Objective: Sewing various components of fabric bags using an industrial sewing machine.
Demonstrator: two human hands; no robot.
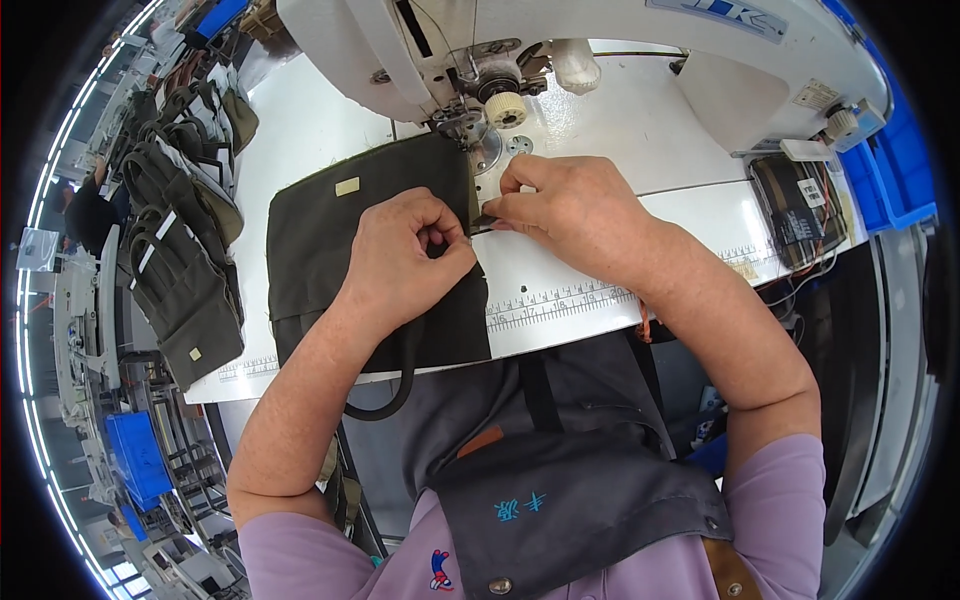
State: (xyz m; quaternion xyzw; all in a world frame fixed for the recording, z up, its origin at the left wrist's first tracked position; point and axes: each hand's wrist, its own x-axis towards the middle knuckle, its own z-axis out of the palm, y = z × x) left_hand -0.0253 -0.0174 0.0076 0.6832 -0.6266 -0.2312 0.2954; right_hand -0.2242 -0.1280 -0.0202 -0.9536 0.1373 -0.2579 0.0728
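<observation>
A dark olive fabric bag piece (320, 240) with a looped handle (408, 370) and a small pale label (347, 186) lies flat on the white sewing table. Its right edge runs up to the needle and presser foot (468, 125) of a sewing machine. My left hand (405, 255) rests on the fabric near that edge, thumb and fingertips pinched together; what is between them is hidden. Just beyond the edge, below the needle area, my right hand (575, 210) pinches a small dark strip (484, 222) between thumb and forefinger.
The white sewing machine (700, 30) spans the far side. Several similar olive bags (185, 290) are stacked at the left. A printed ruler (560, 303) lines the table's front edge. At the right sit a dark bundle with wires (795, 210) and a blue bin (890, 190).
</observation>
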